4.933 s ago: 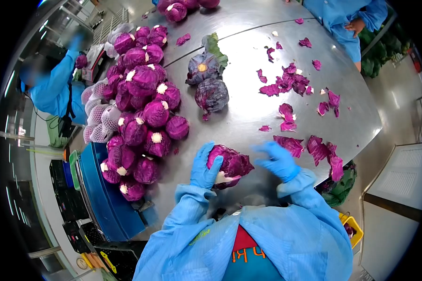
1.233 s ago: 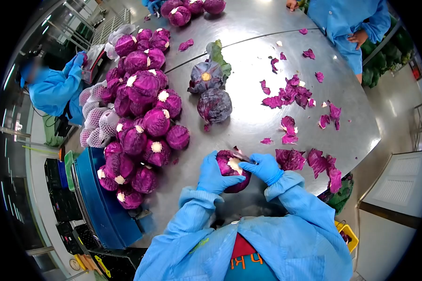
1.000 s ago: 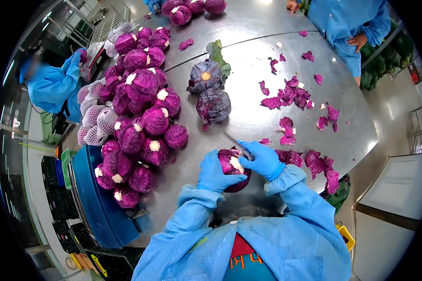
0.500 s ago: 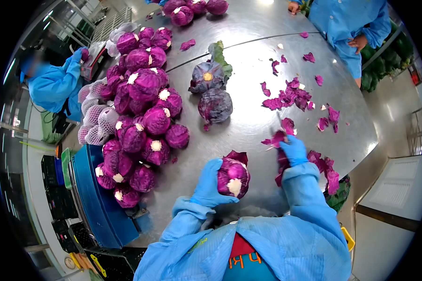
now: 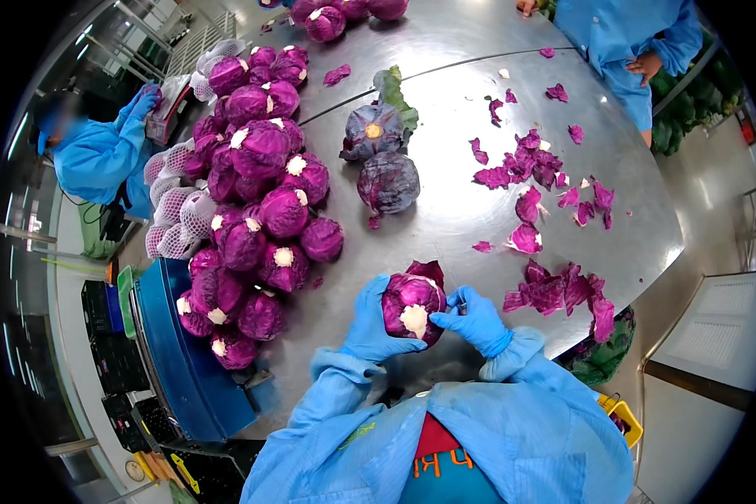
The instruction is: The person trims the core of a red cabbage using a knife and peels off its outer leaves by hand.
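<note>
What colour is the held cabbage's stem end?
The stem end is creamy white, clearest in the head view.

Purple cabbage [image 5: 413, 294], one, gripped by left hand [image 5: 368, 326] from 9 o'clock; right hand [image 5: 479, 323], 3 o'clock; cabbage pile [image 5: 259, 153], 10 o'clock; loose leaves [image 5: 546, 294], 1–3 o'clock.

1. A metal table [image 5: 458, 202] spans the middle, seamed across and glossy under white light.
2. Grey floor [image 5: 706, 227] (shiny too) runs along the right, beside a white slatted panel [image 5: 718, 315].
3. At far left, dark panes [image 5: 29, 302] carry bright streaks of light; black crates [image 5: 109, 357] stand between them and the table.
</note>
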